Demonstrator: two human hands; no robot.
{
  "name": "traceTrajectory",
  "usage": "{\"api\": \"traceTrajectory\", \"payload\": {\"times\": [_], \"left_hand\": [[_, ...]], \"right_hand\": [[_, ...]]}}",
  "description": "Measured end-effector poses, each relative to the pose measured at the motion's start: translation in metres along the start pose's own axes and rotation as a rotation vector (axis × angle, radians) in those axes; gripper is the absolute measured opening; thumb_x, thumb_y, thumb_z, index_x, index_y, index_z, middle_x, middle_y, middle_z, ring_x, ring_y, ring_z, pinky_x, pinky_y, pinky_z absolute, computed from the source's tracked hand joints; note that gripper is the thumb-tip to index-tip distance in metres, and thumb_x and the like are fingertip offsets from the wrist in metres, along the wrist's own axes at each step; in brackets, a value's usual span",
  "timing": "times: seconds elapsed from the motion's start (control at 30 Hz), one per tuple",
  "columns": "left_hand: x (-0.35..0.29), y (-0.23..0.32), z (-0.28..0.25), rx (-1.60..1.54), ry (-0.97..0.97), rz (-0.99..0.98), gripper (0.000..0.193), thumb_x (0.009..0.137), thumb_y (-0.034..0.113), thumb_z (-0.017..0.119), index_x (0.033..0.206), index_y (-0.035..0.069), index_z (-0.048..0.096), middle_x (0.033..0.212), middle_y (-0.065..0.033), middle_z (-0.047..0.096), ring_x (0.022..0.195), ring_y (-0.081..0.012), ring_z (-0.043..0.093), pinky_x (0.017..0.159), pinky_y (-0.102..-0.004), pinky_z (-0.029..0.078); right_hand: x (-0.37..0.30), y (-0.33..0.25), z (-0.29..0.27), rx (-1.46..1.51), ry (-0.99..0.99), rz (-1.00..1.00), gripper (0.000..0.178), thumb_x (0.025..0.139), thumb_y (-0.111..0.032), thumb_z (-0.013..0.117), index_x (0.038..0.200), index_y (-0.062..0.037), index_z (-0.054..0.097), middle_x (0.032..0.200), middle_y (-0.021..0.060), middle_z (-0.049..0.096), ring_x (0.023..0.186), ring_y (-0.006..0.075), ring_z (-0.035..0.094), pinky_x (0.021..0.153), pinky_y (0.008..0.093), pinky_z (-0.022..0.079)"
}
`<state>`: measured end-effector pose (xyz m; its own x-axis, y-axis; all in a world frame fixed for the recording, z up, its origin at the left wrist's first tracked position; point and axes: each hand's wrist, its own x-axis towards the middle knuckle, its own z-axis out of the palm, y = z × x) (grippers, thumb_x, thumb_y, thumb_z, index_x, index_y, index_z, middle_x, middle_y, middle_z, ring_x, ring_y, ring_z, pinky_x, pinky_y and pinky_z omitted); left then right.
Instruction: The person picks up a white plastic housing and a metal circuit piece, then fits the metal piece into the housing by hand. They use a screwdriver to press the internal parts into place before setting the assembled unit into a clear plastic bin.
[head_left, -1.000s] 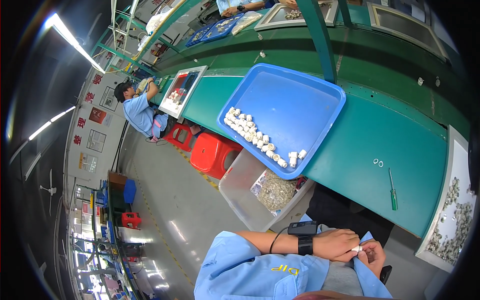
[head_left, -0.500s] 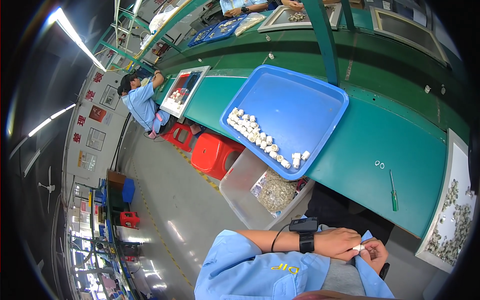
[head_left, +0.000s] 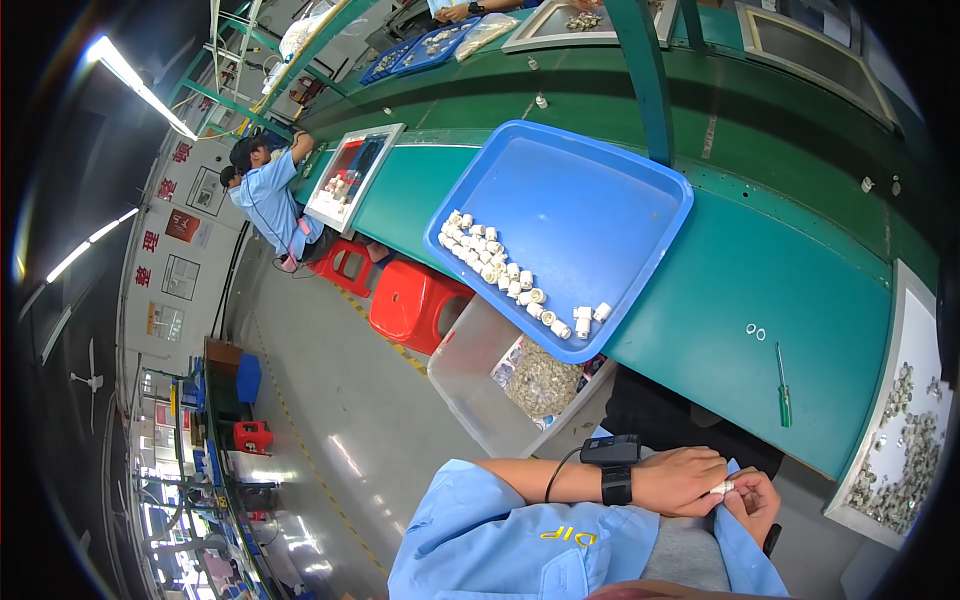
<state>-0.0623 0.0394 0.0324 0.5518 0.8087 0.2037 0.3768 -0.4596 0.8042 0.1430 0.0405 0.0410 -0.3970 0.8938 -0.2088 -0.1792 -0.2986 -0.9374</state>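
Observation:
Close to my body, both hands meet around a small white cylindrical fitting (head_left: 722, 488). My left hand (head_left: 680, 481) is closed on it from one side, and the fingertips of my right hand (head_left: 753, 502) pinch it from the other; the fingers cover most of it. On the green bench lies a blue tray (head_left: 590, 205), with several similar white fittings (head_left: 495, 268) gathered along its near left side. To the tray's right, two thin white rings (head_left: 756, 331) lie beside a screwdriver (head_left: 785, 405) with a green handle.
A white-framed tray (head_left: 850, 500) with many small metal pieces sits at the right. Under the bench edge, a clear plastic bin (head_left: 470, 390) holds a bag of small parts (head_left: 541, 382). Red stools (head_left: 408, 305) stand left of it. A green post (head_left: 640, 90) rises behind the tray.
The view has shifted slightly, so the bench and tray appear a little farther left. Both hands stay together on the white fitting, with slight finger movement.

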Motion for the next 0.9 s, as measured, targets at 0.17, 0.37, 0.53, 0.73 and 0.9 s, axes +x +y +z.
{"api": "traceTrajectory", "payload": {"times": [0.17, 0.37, 0.53, 0.73, 0.9], "left_hand": [[0.000, -0.003, -0.004, -0.041, -0.021, -0.002, 0.028, 0.094, 0.024, 0.057, 0.090, -0.002, 0.049, 0.085, -0.0175, 0.050, 0.083, -0.0364, 0.053, 0.078, -0.0448, 0.046], [0.005, 0.001, -0.005, -0.035, 0.068, 0.022, 0.029, 0.094, 0.025, 0.056, 0.090, -0.002, 0.049, 0.084, -0.0172, 0.049, 0.082, -0.0367, 0.051, 0.076, -0.0450, 0.045], [0.006, 0.007, 0.000, -0.015, 0.098, 0.030, 0.027, 0.094, 0.024, 0.057, 0.090, -0.001, 0.049, 0.084, -0.0173, 0.049, 0.081, -0.0369, 0.051, 0.075, -0.0451, 0.045], [0.021, 0.008, 0.004, -0.161, 0.067, -0.033, 0.019, 0.093, 0.018, 0.058, 0.090, 0.000, 0.050, 0.083, -0.0180, 0.049, 0.078, -0.0388, 0.052, 0.071, -0.0468, 0.044], [0.041, 0.014, -0.018, -0.595, 0.197, -0.233, 0.019, 0.100, 0.015, 0.052, 0.106, -0.002, 0.059, 0.090, -0.0135, 0.061, 0.076, -0.0268, 0.060, 0.067, -0.0366, 0.046]], "right_hand": [[0.006, -0.008, 0.000, -0.011, -0.037, 0.059, 0.011, 0.088, 0.006, 0.061, 0.098, 0.0027, 0.056, 0.097, 0.0095, 0.059, 0.084, 0.0109, 0.058, 0.078, 0.0240, 0.047], [0.008, -0.007, 0.002, -0.035, -0.006, -0.006, 0.013, 0.091, -0.003, 0.065, 0.098, 0.0021, 0.056, 0.096, 0.0083, 0.058, 0.083, 0.0104, 0.057, 0.076, 0.0239, 0.046], [0.001, -0.007, 0.002, -0.039, 0.009, -0.020, 0.016, 0.091, -0.007, 0.067, 0.099, 0.0021, 0.056, 0.096, 0.0079, 0.058, 0.083, 0.0102, 0.057, 0.075, 0.0237, 0.045], [-0.002, -0.005, -0.010, -0.080, 0.061, -0.067, 0.014, 0.092, -0.001, 0.065, 0.104, 0.0013, 0.059, 0.099, 0.0088, 0.060, 0.090, 0.0139, 0.059, 0.082, 0.0268, 0.049], [0.043, -0.036, -0.003, -0.381, 0.033, -0.521, 0.023, 0.090, -0.006, 0.068, 0.110, 0.0043, 0.063, 0.100, 0.0156, 0.066, 0.087, 0.0232, 0.063, 0.078, 0.0338, 0.050]]}}
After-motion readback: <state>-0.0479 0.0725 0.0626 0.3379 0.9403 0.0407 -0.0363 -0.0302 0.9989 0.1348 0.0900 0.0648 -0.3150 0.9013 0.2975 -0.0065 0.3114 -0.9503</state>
